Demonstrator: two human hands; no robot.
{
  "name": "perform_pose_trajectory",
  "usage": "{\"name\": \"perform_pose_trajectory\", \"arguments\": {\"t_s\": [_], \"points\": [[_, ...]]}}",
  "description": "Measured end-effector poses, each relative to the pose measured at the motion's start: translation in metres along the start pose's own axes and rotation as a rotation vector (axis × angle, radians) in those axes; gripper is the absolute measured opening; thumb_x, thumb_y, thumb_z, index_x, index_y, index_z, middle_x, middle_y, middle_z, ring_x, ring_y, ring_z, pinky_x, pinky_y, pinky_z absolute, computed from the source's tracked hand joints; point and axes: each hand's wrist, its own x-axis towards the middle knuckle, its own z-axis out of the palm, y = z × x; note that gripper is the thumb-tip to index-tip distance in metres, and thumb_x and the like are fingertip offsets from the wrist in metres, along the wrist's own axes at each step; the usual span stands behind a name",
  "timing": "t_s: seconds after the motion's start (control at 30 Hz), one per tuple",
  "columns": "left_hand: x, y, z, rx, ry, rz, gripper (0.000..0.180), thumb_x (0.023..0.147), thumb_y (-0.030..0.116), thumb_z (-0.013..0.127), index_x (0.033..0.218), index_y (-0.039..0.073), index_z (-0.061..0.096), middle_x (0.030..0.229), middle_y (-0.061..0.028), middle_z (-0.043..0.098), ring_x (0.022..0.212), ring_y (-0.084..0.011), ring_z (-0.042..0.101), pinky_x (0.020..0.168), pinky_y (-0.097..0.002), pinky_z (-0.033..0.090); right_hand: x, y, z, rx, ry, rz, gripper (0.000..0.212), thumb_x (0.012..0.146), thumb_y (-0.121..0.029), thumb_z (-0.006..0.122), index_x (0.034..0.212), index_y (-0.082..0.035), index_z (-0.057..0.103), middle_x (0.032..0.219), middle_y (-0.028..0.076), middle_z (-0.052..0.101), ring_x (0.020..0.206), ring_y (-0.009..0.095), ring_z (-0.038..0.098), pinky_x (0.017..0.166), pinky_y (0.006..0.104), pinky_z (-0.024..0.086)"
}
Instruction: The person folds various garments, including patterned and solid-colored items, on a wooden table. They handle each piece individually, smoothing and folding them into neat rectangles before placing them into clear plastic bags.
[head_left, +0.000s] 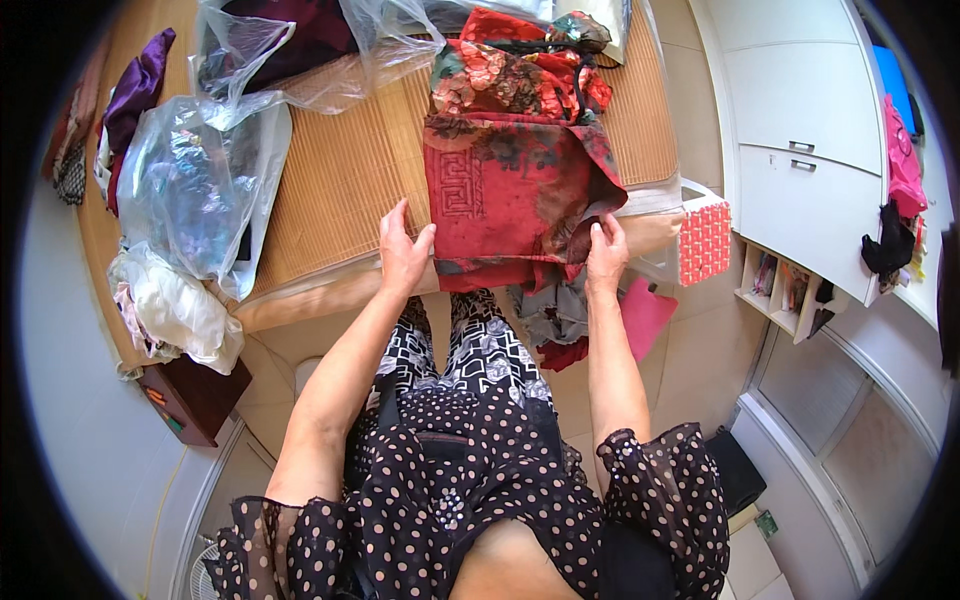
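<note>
A red garment [480,210] with a dark floral pattern and a square key motif lies folded on the mat at the bed's near edge, its lower end hanging slightly over. Beside its left edge is my left hand [404,252], fingers stretched and apart, thumb close to the cloth. My right hand [606,255] pinches the garment's right edge, where the fabric opens into a fold. Beyond it, a bunched red floral cloth [520,75] with black cords touches the garment's far end.
Clear plastic bags [200,180] with clothing lie to the left on the bed mat [340,170], near a white bundle [190,310] and purple cloth [140,90]. A red-and-white patterned stool [705,243] stands right. White cabinets [800,110] line the right wall.
</note>
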Motion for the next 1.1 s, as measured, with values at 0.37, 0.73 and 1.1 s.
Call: {"name": "perform_pose_trajectory", "arguments": {"t_s": [0.37, 0.73, 1.1], "points": [[0.000, 0.028, 0.026, -0.067, -0.118, 0.042, 0.031, 0.070, 0.023, 0.063, 0.093, 0.004, 0.057, 0.084, -0.0191, 0.058, 0.081, -0.0380, 0.057, 0.068, -0.0425, 0.047, -0.070, -0.035, 0.096, 0.242, -0.580, 0.171, 0.050, 0.082, -0.015, 0.066, 0.125, -0.001, 0.045, 0.105, 0.005, 0.057, 0.088, 0.013, 0.055, 0.072, 0.0234, 0.046], [-0.014, -0.001, -0.089, 0.262, -0.122, 0.233, 0.021, 0.070, 0.012, 0.060, 0.087, 0.003, 0.051, 0.085, -0.0133, 0.049, 0.081, -0.0330, 0.055, 0.067, -0.0418, 0.047, -0.135, -0.089, 0.215, 0.421, -0.720, 0.273, 0.032, 0.082, -0.020, 0.066, 0.101, 0.000, 0.049, 0.092, 0.005, 0.056, 0.078, 0.014, 0.054, 0.067, 0.0285, 0.047], [0.024, -0.054, -0.257, 0.513, 0.387, 0.598, 0.039, 0.071, 0.019, 0.060, 0.109, 0.012, 0.056, 0.101, -0.0075, 0.053, 0.090, -0.0218, 0.054, 0.071, -0.0360, 0.043, -0.164, -0.100, 0.283, 0.759, -0.917, 0.737, 0.034, 0.092, -0.026, 0.049, 0.111, 0.002, 0.053, 0.104, 0.016, 0.062, 0.091, 0.028, 0.061, 0.084, 0.0434, 0.050]]}}
